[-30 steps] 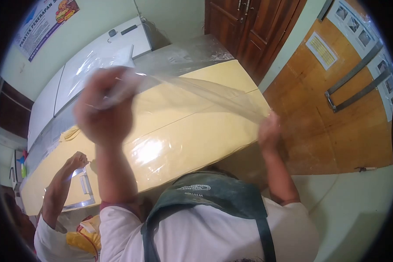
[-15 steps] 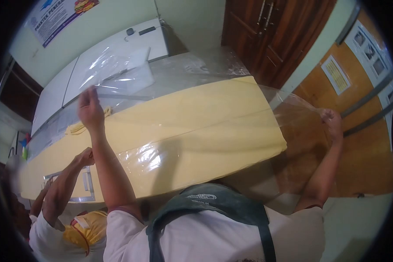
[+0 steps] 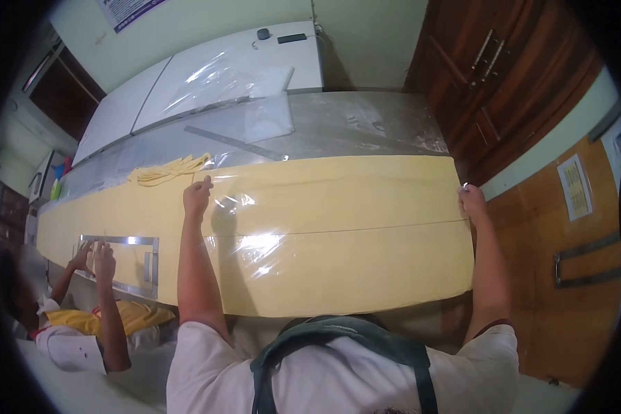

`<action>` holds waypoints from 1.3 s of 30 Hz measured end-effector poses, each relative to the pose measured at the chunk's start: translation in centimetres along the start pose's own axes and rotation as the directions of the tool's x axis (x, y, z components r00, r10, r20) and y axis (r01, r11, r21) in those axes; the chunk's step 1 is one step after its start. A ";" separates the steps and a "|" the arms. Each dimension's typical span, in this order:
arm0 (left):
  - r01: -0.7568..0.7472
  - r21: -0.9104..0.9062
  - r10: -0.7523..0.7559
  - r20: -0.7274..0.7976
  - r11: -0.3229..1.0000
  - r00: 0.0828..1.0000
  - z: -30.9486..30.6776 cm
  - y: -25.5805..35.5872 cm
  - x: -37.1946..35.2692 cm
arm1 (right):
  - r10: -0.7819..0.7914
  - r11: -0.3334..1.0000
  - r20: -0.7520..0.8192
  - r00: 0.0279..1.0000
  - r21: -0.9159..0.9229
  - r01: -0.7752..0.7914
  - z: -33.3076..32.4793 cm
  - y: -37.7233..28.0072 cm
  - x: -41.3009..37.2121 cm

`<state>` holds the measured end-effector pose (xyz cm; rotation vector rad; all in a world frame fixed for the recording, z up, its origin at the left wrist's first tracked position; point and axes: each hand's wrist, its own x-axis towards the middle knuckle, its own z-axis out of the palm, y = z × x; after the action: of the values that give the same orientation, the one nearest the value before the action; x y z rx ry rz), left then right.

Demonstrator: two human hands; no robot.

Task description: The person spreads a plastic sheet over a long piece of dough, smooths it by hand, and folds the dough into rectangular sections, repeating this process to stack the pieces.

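Observation:
My left hand (image 3: 198, 199) is closed on the far left part of a clear plastic sheet (image 3: 263, 247). My right hand (image 3: 472, 202) pinches the same sheet at the far right, by the end of the table. Between my hands the plastic lies over a long, flat pale yellow sheet (image 3: 124, 210) that looks like rolled dough. A thin line runs lengthwise across the yellow sheet. Beyond my left hand lies a heap of yellow strips (image 3: 169, 170).
At left a co-worker's hands (image 3: 102, 262) are at a rectangular metal frame (image 3: 153, 265) on the yellow sheet. A metal ruler (image 3: 238, 143) lies on the grey tabletop (image 3: 352, 121). Behind stands a white table (image 3: 207, 58) with more plastic. Wooden doors (image 3: 490, 76) are at back right.
The plastic came down from the air onto the yellow sheet. My right hand moved inward to the table end. The co-worker's hands shifted at the frame, and my view turned left.

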<state>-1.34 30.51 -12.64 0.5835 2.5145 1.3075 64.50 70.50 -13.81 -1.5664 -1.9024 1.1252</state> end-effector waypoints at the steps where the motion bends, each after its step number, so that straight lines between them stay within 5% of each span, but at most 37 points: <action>1: -0.004 0.048 0.004 -0.019 0.999 1.000 -0.3 -1.1 0.8 | -0.019 0.997 0.013 1.000 0.076 0.018 1.3 0.2 0.9; 5: 0.084 0.149 -0.090 0.038 0.985 0.995 -0.8 -5.8 4.0 | -0.066 0.991 -0.073 0.995 -0.117 0.057 5.2 -0.3 2.7; 7: 0.022 0.195 -0.026 0.018 0.981 0.999 -0.8 -8.4 5.4 | -0.310 0.918 -0.211 0.927 -0.322 0.233 6.7 -1.2 2.5; 13: -0.057 0.479 0.069 -0.007 0.876 0.998 -1.6 -8.7 5.4 | -0.195 0.869 -0.207 0.959 -0.490 0.071 8.3 -2.8 1.6; 16: -0.032 0.423 0.031 0.010 0.906 0.999 -2.4 -8.8 6.1 | -0.227 0.836 -0.227 0.947 -0.544 0.070 8.8 -2.4 1.6; 18: 0.254 0.088 -0.262 0.089 0.963 0.961 -3.1 -6.1 4.6 | -0.222 0.835 -0.228 0.948 -0.546 0.065 8.9 -2.4 1.3; 19: 0.259 0.090 -0.266 0.084 0.962 0.960 -3.2 -5.4 3.8 | -0.224 0.835 -0.234 0.946 -0.546 0.063 9.0 -2.4 1.1; 22: 0.144 0.313 -0.175 0.074 0.939 0.982 -3.8 -5.8 2.7 | -0.269 0.827 -0.255 0.929 -0.555 0.087 9.5 -2.3 0.9; 24: -0.095 0.450 0.108 -0.003 0.888 0.994 -3.9 -6.9 2.6 | -0.270 0.824 -0.247 0.931 -0.559 0.091 9.9 -2.3 0.9; 26: -0.023 0.484 0.016 0.019 0.875 1.000 -3.9 -7.6 2.6 | -0.327 0.803 -0.263 0.908 -0.585 0.120 10.2 -2.2 0.8; 27: -0.049 0.565 0.124 -0.094 0.824 0.988 -3.5 -7.4 2.0 | -0.160 0.811 -0.200 0.967 -0.585 0.013 10.0 -2.5 1.1; 28: -0.060 0.643 0.237 -0.193 0.763 0.952 -3.1 -7.4 1.4 | -0.160 0.811 -0.193 0.968 -0.585 0.017 10.3 -3.4 0.5; 30: -0.197 0.619 0.337 -0.117 0.761 0.934 -1.9 -7.3 1.6 | -0.524 0.681 -0.387 0.759 -0.725 0.100 11.7 -5.1 -1.4; 31: -0.333 0.580 0.439 -0.047 0.744 0.897 -1.2 -7.3 1.9 | -0.525 0.679 -0.381 0.761 -0.727 0.104 12.3 -5.9 -2.0; 32: -0.460 0.531 0.534 0.016 0.711 0.845 -0.5 -7.6 1.6 | -0.495 0.613 -0.174 0.851 -0.764 0.201 12.8 -6.6 -2.6; 33: -0.501 0.559 0.522 0.137 0.661 0.842 0.5 -7.9 0.9 | -0.439 0.554 0.042 0.897 -0.774 0.307 13.4 -6.9 -3.0; 34: -0.546 0.577 0.501 0.256 0.607 0.827 1.7 -7.7 0.1 | -0.440 0.554 0.049 0.897 -0.772 0.313 14.1 -6.9 -3.1; 35: -0.426 0.639 0.268 0.334 0.640 0.904 2.0 -6.2 -1.2 | -0.303 0.561 0.121 0.945 -0.779 0.280 14.9 -6.9 -2.8; 36: -0.425 0.641 0.268 0.332 0.639 0.904 2.0 -6.2 -1.2 | -0.158 0.563 0.188 0.969 -0.789 0.245 15.6 -6.9 -2.5; 39: -0.395 0.685 0.203 0.346 0.612 0.916 1.8 -6.3 -1.5 | -0.179 0.556 0.195 0.964 -0.789 0.262 16.1 -6.8 -1.2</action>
<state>-0.72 27.88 -18.79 1.2942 2.7384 0.1371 48.68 64.14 -17.51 -1.5900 -2.8171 0.1458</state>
